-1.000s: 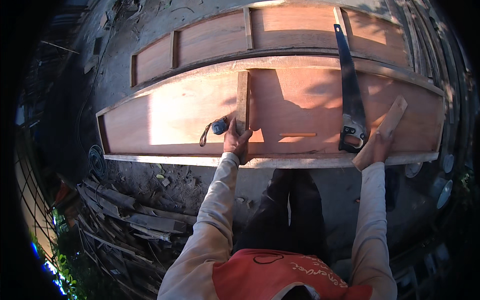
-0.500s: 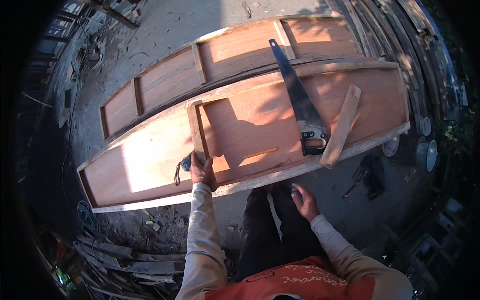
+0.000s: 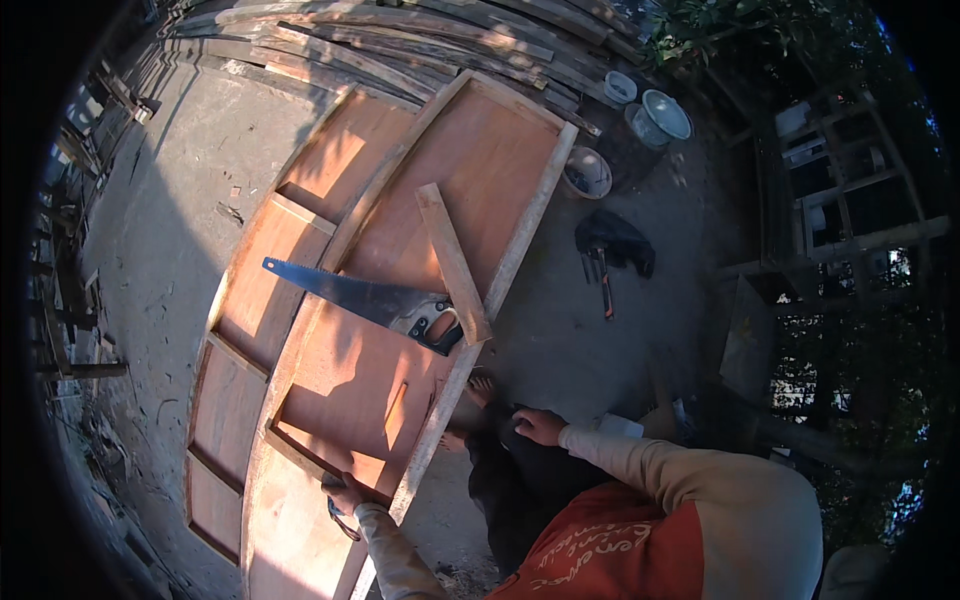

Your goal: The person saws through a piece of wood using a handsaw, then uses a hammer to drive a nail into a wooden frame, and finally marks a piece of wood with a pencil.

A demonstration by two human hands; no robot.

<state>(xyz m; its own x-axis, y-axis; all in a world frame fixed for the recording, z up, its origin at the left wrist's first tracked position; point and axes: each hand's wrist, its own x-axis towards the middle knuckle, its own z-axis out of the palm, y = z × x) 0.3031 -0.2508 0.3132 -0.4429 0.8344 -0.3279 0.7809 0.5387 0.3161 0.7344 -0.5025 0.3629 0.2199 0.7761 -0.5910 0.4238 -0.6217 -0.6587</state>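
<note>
My left hand (image 3: 347, 493) is closed at the crosspiece (image 3: 300, 453) of the nearer wooden framed panel (image 3: 420, 497). A tape measure is in it, mostly hidden by the fingers; its wrist strap (image 3: 343, 522) hangs below. Next to my dark trouser leg, my right hand (image 3: 540, 426) has its fingers curled, with nothing visible in them. A handsaw (image 3: 350, 296) lies across the panel, blade pointing left and handle near the front edge. Against its handle rests a short loose board (image 3: 452, 265). A yellow-orange pencil (image 3: 395, 408) lies on the plywood between the saw and the crosspiece.
A second framed panel (image 3: 262, 290) lies alongside, to the left. Long planks (image 3: 400, 40) are stacked at the far end. Buckets (image 3: 660, 118), a basin (image 3: 587, 172), a dark bag (image 3: 625, 240) and a fork-like tool (image 3: 605, 290) stand or lie to the right.
My view has swung to the right, so the panels now run steeply upward in the picture. My left hand stays at the crosspiece; my right hand is now against my leg.
</note>
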